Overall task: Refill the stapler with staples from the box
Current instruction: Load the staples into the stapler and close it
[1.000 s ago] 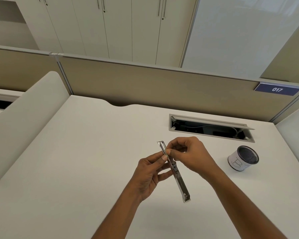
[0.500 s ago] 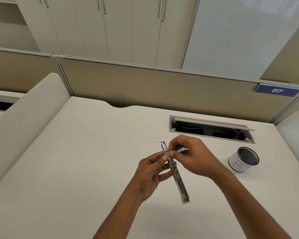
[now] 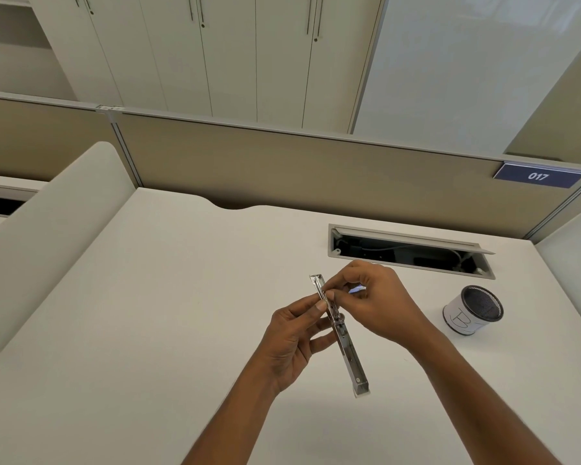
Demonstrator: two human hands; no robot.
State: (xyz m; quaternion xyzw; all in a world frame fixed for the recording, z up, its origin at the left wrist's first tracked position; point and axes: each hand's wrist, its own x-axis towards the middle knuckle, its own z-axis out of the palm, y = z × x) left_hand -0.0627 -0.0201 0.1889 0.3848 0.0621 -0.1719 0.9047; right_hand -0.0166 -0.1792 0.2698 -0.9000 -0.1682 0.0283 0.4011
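1. Stapler [image 3: 341, 337]: slim metal bar, held above tabletop [image 3: 148, 313].
2. Left hand [image 3: 292, 340]: closed around stapler's middle.
3. Right hand [image 3: 373, 297]: pinching stapler's upper end; contents unclear.
4. Advice: steady stapler, feed staples straight.

What my own fingers and the frame keep out of sight

My right hand [image 3: 376, 303] covers part of the stapler's metal rail [image 3: 341, 333], and something small and bluish glints behind my fingers [image 3: 344, 290], too blurred to name. My left hand [image 3: 292, 344] hides the rail's far side. Both my forearms run off the bottom edge.
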